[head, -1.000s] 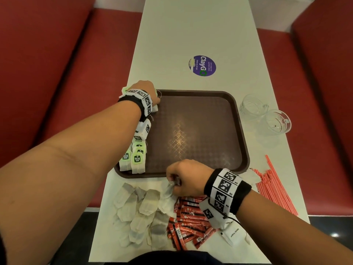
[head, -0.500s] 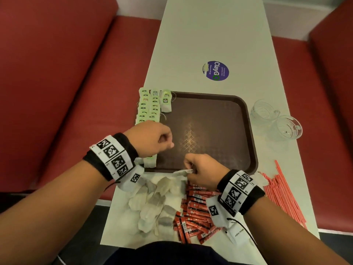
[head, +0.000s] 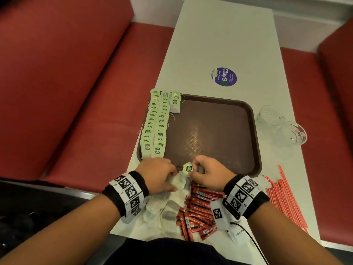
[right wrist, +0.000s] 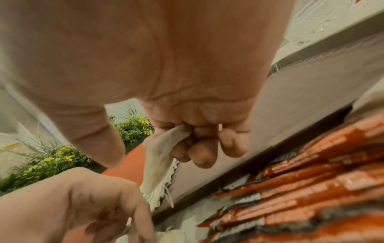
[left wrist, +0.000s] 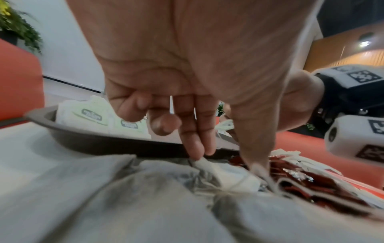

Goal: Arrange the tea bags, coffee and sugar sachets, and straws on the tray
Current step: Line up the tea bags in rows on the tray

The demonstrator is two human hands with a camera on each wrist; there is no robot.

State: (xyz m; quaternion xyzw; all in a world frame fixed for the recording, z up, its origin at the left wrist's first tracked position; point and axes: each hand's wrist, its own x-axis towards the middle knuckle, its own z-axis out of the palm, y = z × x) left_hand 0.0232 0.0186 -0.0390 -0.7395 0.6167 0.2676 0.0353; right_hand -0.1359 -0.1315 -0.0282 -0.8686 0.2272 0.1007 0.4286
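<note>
Head view: tray [head: 254, 119] mid-frame, tea bag rows [head: 154, 131] along its left edge. L hand [head: 158, 175] lower centre on loose bag pile [head: 168, 209]. R hand [head: 210, 175] beside it at the tray's near rim, gripping tagged tea bag [head: 188, 167]. Sachets [head: 198, 213] & straws [head: 284, 197] lower right.
L wrist view: thumb & two fingers [left wrist: 195, 139] pinch a loose bag [left wrist: 224, 172].
R wrist view: fingers [right wrist: 201, 152] curled round the tagged tea bag, mid-frame.

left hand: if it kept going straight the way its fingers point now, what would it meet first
The heap of loose tea bags: the left hand points down into it, and its fingertips seem to pinch one bag.
</note>
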